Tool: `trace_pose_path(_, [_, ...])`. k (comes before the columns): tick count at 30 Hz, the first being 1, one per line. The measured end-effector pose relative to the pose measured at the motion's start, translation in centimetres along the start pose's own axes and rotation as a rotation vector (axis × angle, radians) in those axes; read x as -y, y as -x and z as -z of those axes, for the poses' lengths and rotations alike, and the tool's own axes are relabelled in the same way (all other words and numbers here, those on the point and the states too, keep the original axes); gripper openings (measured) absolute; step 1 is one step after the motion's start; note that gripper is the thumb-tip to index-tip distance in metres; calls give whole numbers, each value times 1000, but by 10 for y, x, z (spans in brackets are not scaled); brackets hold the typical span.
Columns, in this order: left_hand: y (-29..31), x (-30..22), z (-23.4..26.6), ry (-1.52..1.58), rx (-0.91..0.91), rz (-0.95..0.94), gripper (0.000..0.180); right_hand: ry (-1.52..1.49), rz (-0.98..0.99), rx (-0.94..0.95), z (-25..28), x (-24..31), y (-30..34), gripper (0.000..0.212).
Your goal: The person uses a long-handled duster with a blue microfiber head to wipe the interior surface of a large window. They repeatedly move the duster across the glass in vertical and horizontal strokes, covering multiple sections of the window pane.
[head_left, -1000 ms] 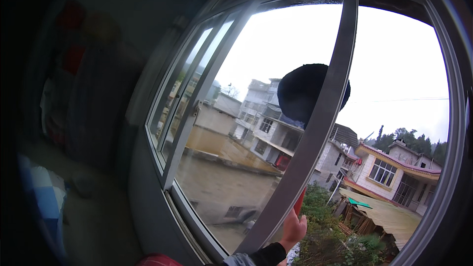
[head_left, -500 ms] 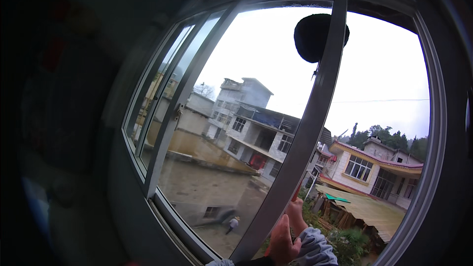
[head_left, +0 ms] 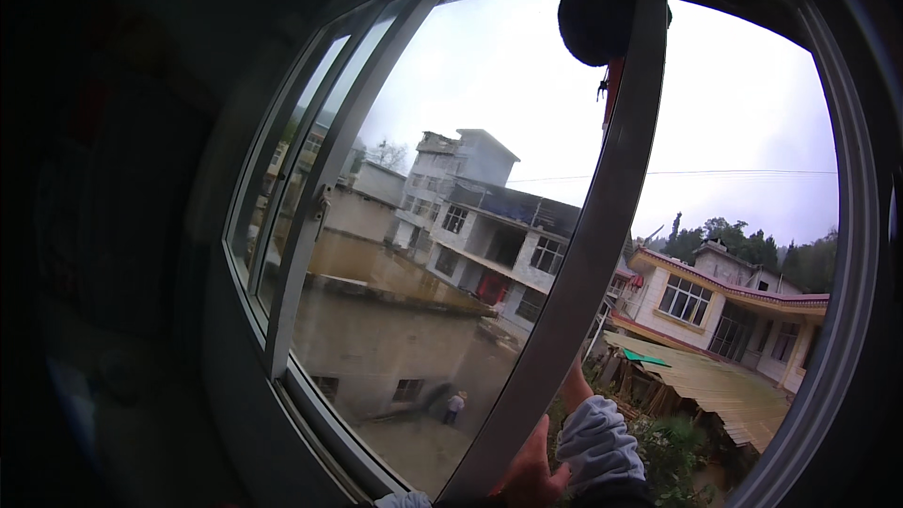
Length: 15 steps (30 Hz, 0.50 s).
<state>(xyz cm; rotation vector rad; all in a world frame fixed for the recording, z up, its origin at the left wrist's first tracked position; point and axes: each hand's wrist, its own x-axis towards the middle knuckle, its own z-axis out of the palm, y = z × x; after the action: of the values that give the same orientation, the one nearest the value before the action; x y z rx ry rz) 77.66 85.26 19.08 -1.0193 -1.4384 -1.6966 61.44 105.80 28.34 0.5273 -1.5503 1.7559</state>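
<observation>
A dark round mop head point(head_left: 597, 23) on a red pole point(head_left: 611, 94) presses on the outside of the window, high up beside the slanted grey window bar point(head_left: 583, 263). The bar hides most of the pole. My right hand point(head_left: 572, 386) reaches up outside in a grey sleeve and grips the pole's lower part, fingers largely hidden behind the bar. My left hand point(head_left: 529, 470) lies flat against the foot of the bar at the lower edge, holding nothing.
A sliding sash with a latch point(head_left: 320, 207) stands at the left of the opening. The room to the left is dark. Outside are grey houses point(head_left: 489, 226), a tin roof point(head_left: 724, 386), trees and a person far below in the yard point(head_left: 455, 406).
The mop head has travelled up the glass, from mid-height to the top of the pane. My right arm has stretched higher. The view has swung upward and closer to the window.
</observation>
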Motion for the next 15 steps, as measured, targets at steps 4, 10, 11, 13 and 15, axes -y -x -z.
trace_pose_path(4, [-6, -2, -3, 149, 63, 137, 70, 341, -48, -1, 26, -38, 105, 6])
trace_pose_path(10, [-32, 4, -30, -32, -34, 248, 66, 497, -126, -9, 57, -75, 245, 14])
trace_pose_path(11, [-37, 4, -32, -65, -55, 240, 66, 482, -170, 30, 58, -76, 257, 16])
trace_pose_path(13, [-47, 4, -35, -28, -62, 301, 66, 438, -261, 90, 54, -78, 280, 19])
trace_pose_path(15, [-60, 8, -40, -105, -109, 328, 65, 467, -446, 78, 48, -83, 290, 22])
